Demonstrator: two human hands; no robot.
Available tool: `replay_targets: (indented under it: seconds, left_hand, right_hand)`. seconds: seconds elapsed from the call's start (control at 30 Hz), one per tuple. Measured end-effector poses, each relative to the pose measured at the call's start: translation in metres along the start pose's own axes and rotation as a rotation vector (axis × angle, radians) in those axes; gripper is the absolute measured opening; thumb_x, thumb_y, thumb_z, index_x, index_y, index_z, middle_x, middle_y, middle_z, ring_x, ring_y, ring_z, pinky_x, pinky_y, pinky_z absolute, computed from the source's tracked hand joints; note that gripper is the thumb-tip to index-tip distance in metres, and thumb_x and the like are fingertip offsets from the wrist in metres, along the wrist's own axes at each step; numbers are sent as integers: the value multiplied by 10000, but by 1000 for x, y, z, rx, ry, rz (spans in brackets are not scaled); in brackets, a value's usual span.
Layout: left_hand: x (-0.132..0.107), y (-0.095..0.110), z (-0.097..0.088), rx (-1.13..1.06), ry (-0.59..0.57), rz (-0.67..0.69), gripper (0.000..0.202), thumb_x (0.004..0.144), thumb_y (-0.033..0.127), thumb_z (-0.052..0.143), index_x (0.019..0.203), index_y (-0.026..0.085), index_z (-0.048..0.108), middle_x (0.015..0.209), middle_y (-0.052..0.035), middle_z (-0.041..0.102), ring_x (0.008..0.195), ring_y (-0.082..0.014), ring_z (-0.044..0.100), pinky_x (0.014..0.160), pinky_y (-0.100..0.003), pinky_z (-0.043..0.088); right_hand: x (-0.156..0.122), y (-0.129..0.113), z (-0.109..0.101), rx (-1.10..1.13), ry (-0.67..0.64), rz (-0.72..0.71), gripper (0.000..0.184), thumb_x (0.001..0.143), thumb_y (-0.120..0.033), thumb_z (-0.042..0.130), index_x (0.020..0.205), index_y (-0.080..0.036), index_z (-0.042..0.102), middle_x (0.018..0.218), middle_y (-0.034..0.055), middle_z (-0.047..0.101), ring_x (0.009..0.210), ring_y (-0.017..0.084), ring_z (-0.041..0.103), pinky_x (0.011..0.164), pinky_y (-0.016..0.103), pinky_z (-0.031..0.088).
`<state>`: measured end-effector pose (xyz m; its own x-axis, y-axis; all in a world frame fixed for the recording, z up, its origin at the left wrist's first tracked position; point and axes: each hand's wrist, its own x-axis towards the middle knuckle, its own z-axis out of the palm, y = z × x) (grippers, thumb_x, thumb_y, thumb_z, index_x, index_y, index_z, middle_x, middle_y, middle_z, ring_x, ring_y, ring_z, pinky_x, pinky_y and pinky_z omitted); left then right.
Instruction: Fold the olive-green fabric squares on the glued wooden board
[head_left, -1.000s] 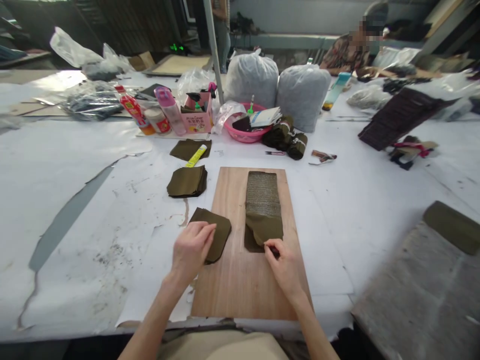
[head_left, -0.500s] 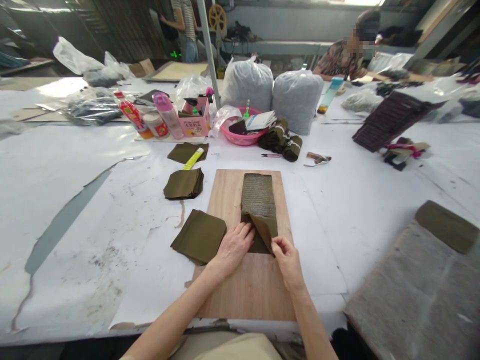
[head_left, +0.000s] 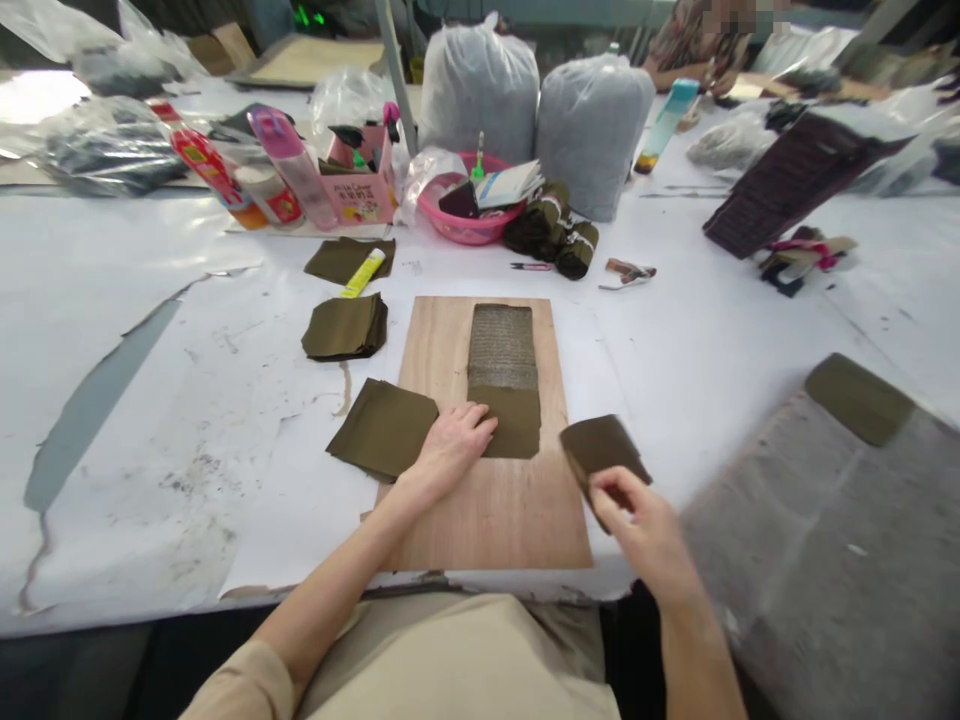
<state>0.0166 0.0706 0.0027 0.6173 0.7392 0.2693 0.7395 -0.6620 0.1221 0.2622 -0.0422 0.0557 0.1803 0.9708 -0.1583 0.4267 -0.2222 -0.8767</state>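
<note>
In my right hand (head_left: 634,515) is an olive-green fabric piece (head_left: 604,445), pinched at its near edge and held in the air right of the wooden board (head_left: 495,520). My left hand (head_left: 457,435) lies with fingers stretched out over the board, its fingertips on the left edge of another olive fabric piece (head_left: 514,425). That piece lies flat in the near part of a rectangular area on the board. Beyond it shows a rough, ribbed grey-brown surface (head_left: 502,345). A stack of olive fabric pieces (head_left: 382,430) lies beside my left hand, partly on the board.
More olive fabric stacks (head_left: 345,328) lie farther left, one under a yellow tube (head_left: 364,273). A pink basket (head_left: 469,220), bottles (head_left: 289,165) and stuffed bags (head_left: 480,110) stand behind. At right, a grey padded surface (head_left: 810,530) carries an olive piece (head_left: 859,398). A person sits across the table.
My right hand has lifted the fabric piece off the board and carried it to the right. My left hand stays at the board. The view has tilted down.
</note>
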Motion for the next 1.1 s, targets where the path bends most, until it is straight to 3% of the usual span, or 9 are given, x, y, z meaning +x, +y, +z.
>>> replay_targets:
  seconds: [0.1,0.23,0.33,0.53,0.6,0.73,0.8,0.93,1.1]
  left_hand:
    - [-7,1,-16,-172,-15,-40,168,958,208,509,932,160,668,946,-60,641,913,-184,590,808,-321,489]
    - [-27,9,-29,-374,-158,40,215,970,288,512,875,164,660,826,-20,606,781,-140,570,689,-250,463]
    - [-43,17,-27,-397,-236,112,215,973,296,504,917,165,664,866,-28,602,826,-151,568,716,-257,467]
    - [-68,22,-22,-265,-251,225,297,931,379,569,1131,166,622,1107,-93,588,1065,-240,533,894,-378,460]
    - [-76,22,-21,-218,-250,246,351,929,391,570,1198,166,587,1192,-106,568,1143,-263,499,943,-403,438]
    - [-86,23,-19,-160,-233,264,370,959,350,511,1274,157,533,1293,-113,532,1212,-275,462,1019,-428,387]
    - [-88,24,-17,-150,-226,284,365,967,338,489,1283,159,527,1297,-108,536,1215,-268,468,1041,-425,371]
    - [-89,22,-15,-150,-210,309,369,963,341,495,1286,165,526,1288,-110,546,1217,-258,478,1056,-420,368]
    - [-79,19,-12,-172,-125,312,243,973,298,495,1146,157,592,1135,-99,618,1117,-220,543,970,-374,449]
  right_hand:
    - [-24,-5,49,-169,-235,20,98,815,-227,517,750,-206,586,671,-24,600,625,126,544,583,233,395]
    - [-38,-4,91,-233,-288,23,99,826,-176,500,768,-210,573,704,-28,620,635,119,559,611,231,391]
    - [-42,-5,100,-223,-315,-14,103,835,-163,503,775,-214,569,723,-28,631,644,116,571,614,223,393]
    - [-53,-10,101,-160,-441,-87,85,880,-183,523,896,-224,596,846,-29,672,688,107,614,659,219,436]
    - [-51,-6,98,-163,-391,-135,93,905,-200,515,926,-228,602,868,-24,671,723,111,621,678,223,446]
    - [-32,7,91,-411,-41,-250,140,949,-247,479,941,-214,615,920,26,657,857,159,607,764,273,447]
    - [-22,11,90,-562,75,-271,153,953,-289,489,990,-206,612,978,52,649,923,188,587,791,301,442]
    - [-10,14,94,-749,102,-247,194,944,-363,510,1000,-204,606,989,78,639,933,223,558,760,329,428]
    - [-8,15,97,-712,95,-256,203,954,-376,489,898,-209,590,890,59,637,838,207,547,714,327,394]
